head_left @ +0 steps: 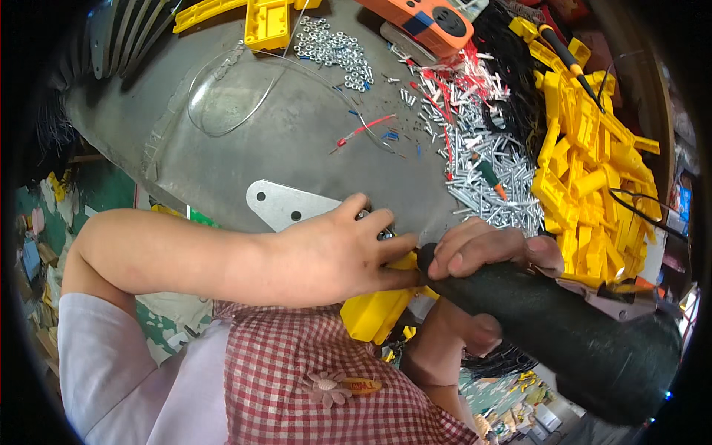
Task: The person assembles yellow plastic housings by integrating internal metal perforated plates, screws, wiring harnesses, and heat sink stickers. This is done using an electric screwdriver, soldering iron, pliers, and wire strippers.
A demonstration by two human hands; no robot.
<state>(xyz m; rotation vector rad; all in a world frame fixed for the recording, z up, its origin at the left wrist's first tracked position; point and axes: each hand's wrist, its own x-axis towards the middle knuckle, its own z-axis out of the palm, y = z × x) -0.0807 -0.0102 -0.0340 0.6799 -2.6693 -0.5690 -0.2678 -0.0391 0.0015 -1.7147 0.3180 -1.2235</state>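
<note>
My left hand [352, 248] reaches across from the left, fingers curled down over a yellow plastic part [374, 315] at the table's near edge. Under its fingers lies a flat grey metal plate with holes [274, 204], partly covered by the hand. My right hand [489, 259] is wrapped round a thick black electric screwdriver [564, 334], held slanting, its narrow nose pointing left at the yellow part beside my left fingertips. The left fingers hide the tool's tip and whatever it touches. Some small shiny metal bits show between the left fingers.
Loose nuts [334, 52] lie at the back, and a heap of screws [489, 178] at the right. Yellow plastic parts [593, 178] pile up further right. A wire loop [191, 104], a green-and-orange screwdriver [489, 176] and an orange device [430, 26] also lie on the grey table [297, 141].
</note>
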